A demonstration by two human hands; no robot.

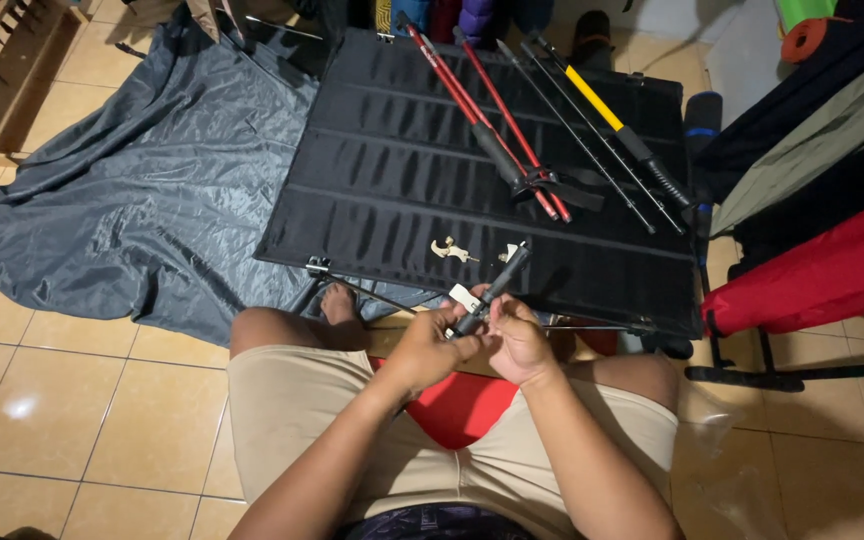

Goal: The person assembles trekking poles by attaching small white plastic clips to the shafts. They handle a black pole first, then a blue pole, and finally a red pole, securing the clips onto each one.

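Left hand (430, 350) and right hand (519, 340), fingers closed around a dark pole section (492, 290) angled toward one o'clock.

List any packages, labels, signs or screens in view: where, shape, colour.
Tag: small white rectangle on the pole section held by left hand and right hand.
Clear plastic bag: crumpled on the floor tiles, right of the knee.
No signs or screens.

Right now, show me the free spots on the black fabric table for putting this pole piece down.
The black fabric table is bare across its left half. Its right side is crowded by red trekking poles and black poles; small metal clips sit near the front edge.
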